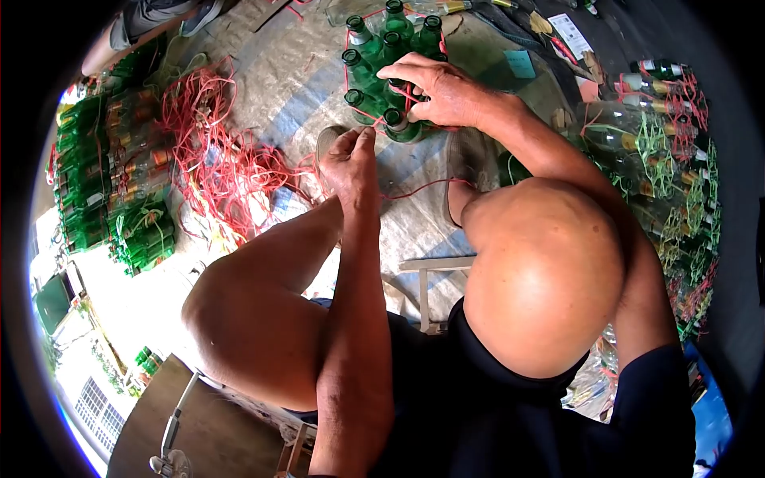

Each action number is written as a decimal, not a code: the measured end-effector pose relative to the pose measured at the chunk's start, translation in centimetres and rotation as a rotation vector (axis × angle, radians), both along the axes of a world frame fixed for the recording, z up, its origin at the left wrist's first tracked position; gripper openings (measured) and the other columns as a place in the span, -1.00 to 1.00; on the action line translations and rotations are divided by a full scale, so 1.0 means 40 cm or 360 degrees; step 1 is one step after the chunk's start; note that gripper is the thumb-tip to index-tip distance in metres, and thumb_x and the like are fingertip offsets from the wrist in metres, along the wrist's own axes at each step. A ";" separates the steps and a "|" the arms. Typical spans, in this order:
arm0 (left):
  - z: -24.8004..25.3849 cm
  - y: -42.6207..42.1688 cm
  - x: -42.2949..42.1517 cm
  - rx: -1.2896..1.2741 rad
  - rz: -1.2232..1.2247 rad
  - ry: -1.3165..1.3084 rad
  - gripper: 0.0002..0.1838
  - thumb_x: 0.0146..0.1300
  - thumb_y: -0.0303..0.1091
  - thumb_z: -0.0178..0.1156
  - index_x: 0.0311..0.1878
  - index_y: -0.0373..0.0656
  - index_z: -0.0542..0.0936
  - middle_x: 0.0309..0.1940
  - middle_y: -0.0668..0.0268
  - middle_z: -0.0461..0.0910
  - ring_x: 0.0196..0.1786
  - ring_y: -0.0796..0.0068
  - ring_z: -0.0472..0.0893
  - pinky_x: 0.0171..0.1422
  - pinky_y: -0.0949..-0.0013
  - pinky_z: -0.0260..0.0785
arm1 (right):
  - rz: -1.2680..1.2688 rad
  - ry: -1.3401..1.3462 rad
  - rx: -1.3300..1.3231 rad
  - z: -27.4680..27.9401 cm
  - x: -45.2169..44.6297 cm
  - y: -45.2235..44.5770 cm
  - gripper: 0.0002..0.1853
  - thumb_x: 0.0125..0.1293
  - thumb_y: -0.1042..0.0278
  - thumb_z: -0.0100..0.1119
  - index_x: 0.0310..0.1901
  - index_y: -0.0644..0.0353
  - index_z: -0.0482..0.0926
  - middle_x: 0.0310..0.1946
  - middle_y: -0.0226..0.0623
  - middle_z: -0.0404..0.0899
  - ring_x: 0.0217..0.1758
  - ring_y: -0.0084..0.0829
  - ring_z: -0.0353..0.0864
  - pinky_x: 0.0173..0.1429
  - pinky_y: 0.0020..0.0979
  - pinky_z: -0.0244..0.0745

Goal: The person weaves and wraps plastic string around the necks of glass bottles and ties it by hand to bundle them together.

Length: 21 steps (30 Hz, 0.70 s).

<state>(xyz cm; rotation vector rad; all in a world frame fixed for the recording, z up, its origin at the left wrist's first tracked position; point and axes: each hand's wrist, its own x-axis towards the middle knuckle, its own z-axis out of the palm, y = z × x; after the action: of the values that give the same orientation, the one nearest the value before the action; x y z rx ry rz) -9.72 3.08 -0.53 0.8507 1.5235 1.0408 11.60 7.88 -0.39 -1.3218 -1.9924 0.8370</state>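
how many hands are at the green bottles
2: left hand at the near side, pinching red string; right hand over the green bottles. None seems hidden.

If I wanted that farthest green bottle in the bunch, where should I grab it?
Take the farthest green bottle by its neck, probably from above: it stands upright with the narrow neck uppermost, while neighbouring bottles crowd its near side.

I log from afar: dark navy short sleeve (649, 398), dark shorts (466, 342), 2 greyish-brown shoes (327, 142).
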 end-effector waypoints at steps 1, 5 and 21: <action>-0.008 0.003 -0.003 -0.0042 -0.0001 -0.0043 -0.73 0.29 -0.39 0.46 -0.05 -0.39 0.78 -0.25 0.35 0.75 -0.23 0.58 0.61 -0.03 0.48 0.42 | 0.0011 -0.0036 -0.0051 0.005 0.001 0.000 -0.24 0.05 0.54 0.50 0.37 0.02 0.53 0.24 -0.33 0.55 -0.05 -0.29 0.66 0.07 -0.32 0.64; -0.024 0.027 -0.008 -0.0158 -0.0061 -0.0120 -0.67 0.25 -0.36 0.50 0.01 -0.37 0.78 -0.21 0.36 0.75 -0.18 0.57 0.61 -0.01 0.48 0.42 | 0.0070 -0.0118 -0.0069 0.045 -0.004 0.000 -0.32 0.14 0.60 0.33 0.38 0.17 0.49 0.25 -0.18 0.52 0.20 -0.17 0.62 0.22 -0.29 0.59; -0.111 0.088 0.005 -0.0244 -0.0114 -0.0062 -0.63 0.23 -0.27 0.55 -0.02 -0.36 0.79 -0.25 0.34 0.75 -0.26 0.60 0.58 -0.09 0.46 0.40 | 0.0584 -0.0620 -0.0197 0.062 -0.063 0.100 -0.55 0.19 0.67 0.08 -0.02 -0.06 0.79 -0.09 -0.36 0.63 0.13 -0.18 0.52 0.32 -0.25 0.46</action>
<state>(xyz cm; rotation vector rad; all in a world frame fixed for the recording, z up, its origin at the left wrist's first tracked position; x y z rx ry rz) -9.51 6.59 -4.95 0.7677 1.5080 0.8717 9.10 11.90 2.09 -1.2807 -2.5805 0.9340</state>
